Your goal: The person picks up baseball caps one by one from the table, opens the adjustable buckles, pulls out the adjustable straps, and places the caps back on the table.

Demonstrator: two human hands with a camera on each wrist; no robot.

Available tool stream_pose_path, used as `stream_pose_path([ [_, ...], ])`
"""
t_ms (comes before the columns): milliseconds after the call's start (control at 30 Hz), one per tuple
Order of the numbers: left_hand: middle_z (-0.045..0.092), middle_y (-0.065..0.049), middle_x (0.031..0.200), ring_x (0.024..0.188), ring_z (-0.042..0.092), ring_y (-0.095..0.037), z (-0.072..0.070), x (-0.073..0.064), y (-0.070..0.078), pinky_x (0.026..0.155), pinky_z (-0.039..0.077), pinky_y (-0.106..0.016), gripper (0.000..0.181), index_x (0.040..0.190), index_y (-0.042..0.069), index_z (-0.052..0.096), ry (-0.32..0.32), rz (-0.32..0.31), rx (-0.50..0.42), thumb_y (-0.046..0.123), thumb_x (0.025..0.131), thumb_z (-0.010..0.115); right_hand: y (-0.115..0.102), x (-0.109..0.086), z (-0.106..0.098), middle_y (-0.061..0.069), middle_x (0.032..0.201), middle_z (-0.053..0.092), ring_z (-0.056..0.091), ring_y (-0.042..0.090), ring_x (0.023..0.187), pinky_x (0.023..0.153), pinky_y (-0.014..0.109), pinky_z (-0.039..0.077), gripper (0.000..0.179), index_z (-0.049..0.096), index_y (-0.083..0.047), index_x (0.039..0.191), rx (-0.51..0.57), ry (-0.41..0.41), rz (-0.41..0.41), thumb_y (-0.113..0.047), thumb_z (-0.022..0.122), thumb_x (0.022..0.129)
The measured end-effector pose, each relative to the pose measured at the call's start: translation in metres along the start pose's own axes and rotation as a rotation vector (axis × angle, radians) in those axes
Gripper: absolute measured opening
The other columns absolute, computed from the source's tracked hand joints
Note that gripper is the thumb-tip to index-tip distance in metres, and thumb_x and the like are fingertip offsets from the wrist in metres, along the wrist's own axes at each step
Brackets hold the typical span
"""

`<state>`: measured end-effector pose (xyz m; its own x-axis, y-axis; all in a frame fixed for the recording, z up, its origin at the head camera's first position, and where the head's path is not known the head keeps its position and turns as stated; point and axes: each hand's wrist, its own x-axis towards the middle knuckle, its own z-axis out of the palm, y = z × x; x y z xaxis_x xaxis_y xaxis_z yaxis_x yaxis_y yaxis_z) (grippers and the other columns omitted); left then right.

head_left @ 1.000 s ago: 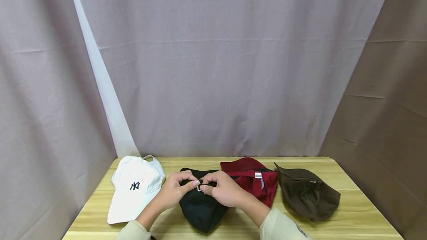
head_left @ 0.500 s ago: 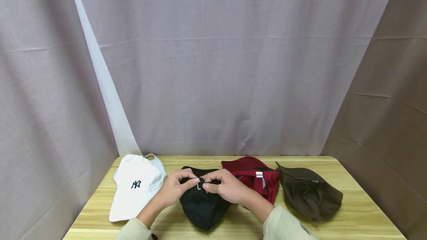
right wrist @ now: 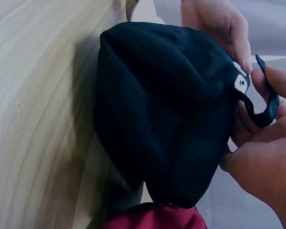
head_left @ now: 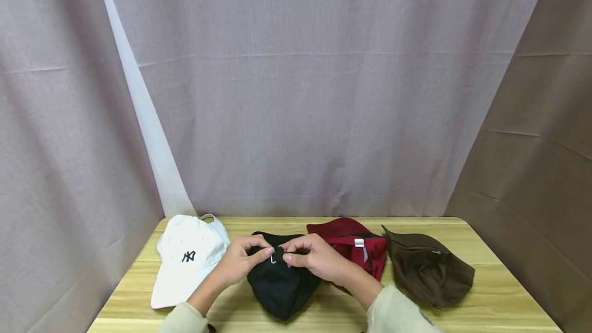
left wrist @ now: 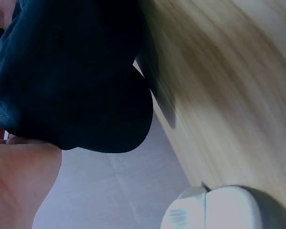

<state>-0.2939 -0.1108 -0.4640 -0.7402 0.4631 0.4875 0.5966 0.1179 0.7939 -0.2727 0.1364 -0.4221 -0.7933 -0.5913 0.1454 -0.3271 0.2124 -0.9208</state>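
Note:
A black cap (head_left: 282, 292) sits in front of me with its crown toward me, both hands at its upper edge. In the right wrist view, a narrow black strap (right wrist: 263, 118) loops out from a pale buckle (right wrist: 240, 83) on the cap. My right hand (head_left: 319, 259) pinches this strap between thumb and finger. My left hand (head_left: 239, 262) pinches the cap's edge beside the buckle. From the left wrist, the cap's dark cloth (left wrist: 76, 86) hides most of the left fingers.
A white cap (head_left: 191, 258) with a dark emblem lies at the left. A dark red cap (head_left: 337, 227) lies right behind the black one, partly covered by my right arm. Farther right is a brown cap (head_left: 430, 271). The wooden table (head_left: 499, 292) ends at a grey curtain (head_left: 296, 117).
The fingertips of my two hands have drawn slightly apart, the right ones moving a little to the right. The black cap has shifted very slightly left; the other caps stay put.

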Motion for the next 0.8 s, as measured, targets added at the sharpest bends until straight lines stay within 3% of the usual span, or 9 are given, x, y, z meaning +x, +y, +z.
stream_pose_path([
  [233, 0.079, -0.001, 0.095, 0.094, 0.069, -0.004, 0.003, 0.003, 0.012, 0.090, 0.054, -0.025, 0.012, 0.096, 0.019, 0.080, 0.009, -0.050, 0.101, 0.010, 0.097, 0.073, -0.004, -0.001, 0.006, 0.013, 0.123, 0.078, 0.067, 0.017, 0.120, 0.104, 0.026, 0.049, 0.021, 0.077, -0.002, 0.094, -0.083, 0.059, 0.021, -0.022, 0.072, 0.101],
  [467, 0.080, 0.005, 0.100, 0.098, 0.069, -0.004, 0.007, 0.005, 0.019, 0.092, 0.053, -0.025, 0.006, 0.097, 0.021, 0.081, 0.005, -0.113, 0.178, 0.017, 0.094, 0.078, -0.006, -0.001, 0.013, 0.010, 0.115, 0.079, 0.068, 0.016, 0.110, 0.095, 0.026, 0.052, 0.017, 0.071, -0.007, 0.088, -0.125, 0.174, -0.001, -0.020, 0.078, 0.097],
  [633, 0.080, 0.008, 0.097, 0.091, 0.066, -0.002, 0.009, 0.010, 0.021, 0.084, 0.052, -0.023, 0.006, 0.093, 0.023, 0.081, -0.030, -0.165, 0.251, 0.029, 0.091, 0.082, -0.010, -0.004, 0.017, 0.008, 0.116, 0.080, 0.068, 0.020, 0.113, 0.094, 0.026, 0.051, 0.017, 0.070, -0.010, 0.085, -0.154, 0.222, 0.005, -0.019, 0.078, 0.097],
  [800, 0.076, 0.007, 0.087, 0.075, 0.059, 0.001, 0.015, 0.016, 0.028, 0.067, 0.050, -0.021, 0.010, 0.089, 0.021, 0.082, -0.086, -0.167, 0.300, 0.029, 0.087, 0.086, -0.016, -0.005, 0.019, 0.007, 0.119, 0.079, 0.069, 0.024, 0.116, 0.095, 0.028, 0.053, 0.015, 0.072, -0.010, 0.086, -0.147, 0.243, 0.012, -0.018, 0.080, 0.095],
])
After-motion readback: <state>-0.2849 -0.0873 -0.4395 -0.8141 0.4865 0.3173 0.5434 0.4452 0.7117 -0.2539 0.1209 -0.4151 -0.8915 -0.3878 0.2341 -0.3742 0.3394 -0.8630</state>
